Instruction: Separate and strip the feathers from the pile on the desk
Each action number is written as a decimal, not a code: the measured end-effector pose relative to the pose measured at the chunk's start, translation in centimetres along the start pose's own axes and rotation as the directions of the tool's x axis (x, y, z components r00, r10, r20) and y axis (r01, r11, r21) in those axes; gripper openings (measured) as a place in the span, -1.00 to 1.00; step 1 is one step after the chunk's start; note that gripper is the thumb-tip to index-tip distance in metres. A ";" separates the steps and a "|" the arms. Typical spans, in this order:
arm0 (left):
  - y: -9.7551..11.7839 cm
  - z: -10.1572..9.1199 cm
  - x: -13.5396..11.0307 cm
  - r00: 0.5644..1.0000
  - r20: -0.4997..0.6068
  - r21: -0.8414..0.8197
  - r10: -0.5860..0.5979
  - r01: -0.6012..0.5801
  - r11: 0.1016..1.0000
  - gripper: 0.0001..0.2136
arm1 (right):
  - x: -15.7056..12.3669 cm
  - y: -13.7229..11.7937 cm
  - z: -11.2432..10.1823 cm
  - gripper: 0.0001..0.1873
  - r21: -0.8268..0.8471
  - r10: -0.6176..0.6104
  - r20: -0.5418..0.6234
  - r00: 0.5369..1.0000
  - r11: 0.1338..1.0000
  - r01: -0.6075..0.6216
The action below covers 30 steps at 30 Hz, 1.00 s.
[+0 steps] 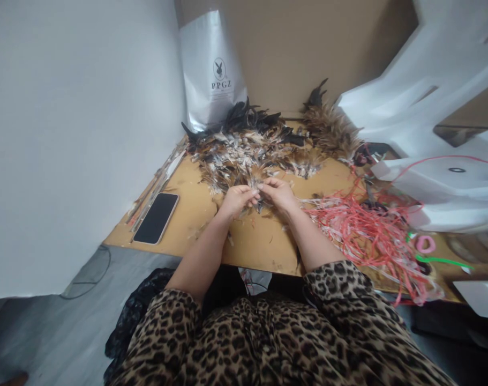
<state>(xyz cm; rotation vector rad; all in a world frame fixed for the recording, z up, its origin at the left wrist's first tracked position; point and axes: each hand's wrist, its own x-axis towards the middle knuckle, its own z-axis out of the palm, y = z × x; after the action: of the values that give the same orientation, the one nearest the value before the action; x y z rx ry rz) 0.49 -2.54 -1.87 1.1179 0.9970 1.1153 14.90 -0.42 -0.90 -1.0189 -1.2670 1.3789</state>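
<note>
Just in front of the feather heap (pixel 244 147), above the bench (pixel 263 252), the left hand (pixel 236 200) and right hand (pixel 281 195) meet, the fingers of both pinched on what looks like a small feather tuft (pixel 260 184). It should handle as very light, soft and easily crushed, best taken by its stiffer quill ends. Its long axis seems to run toward the heap, tips pointing away from the person, though the fingers hide too much to be sure.
</note>
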 end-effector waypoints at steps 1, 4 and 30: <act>0.0 0.0 0.0 1.000 -0.001 0.027 0.014 -0.014 1.000 -0.79 | 0.0 0.0 0.0 -0.71 -0.006 0.002 -0.003 1.000 1.000 -0.002; 0.0 0.3 0.0 0.999 -0.016 0.064 0.031 -0.029 0.997 -0.79 | -0.1 -0.2 0.3 -0.70 -0.017 -0.001 -0.019 1.000 1.000 0.001; 0.1 -1.2 0.6 0.980 -0.194 -0.162 0.049 -0.081 0.983 -0.82 | 0.1 -0.8 -2.5 -0.84 -0.383 -0.131 0.219 0.967 0.900 0.209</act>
<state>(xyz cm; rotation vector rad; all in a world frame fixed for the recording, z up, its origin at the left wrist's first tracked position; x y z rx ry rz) -0.55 -1.76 -2.00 0.9248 0.9970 1.3535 17.43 0.16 -0.41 -1.0359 -1.7935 1.1197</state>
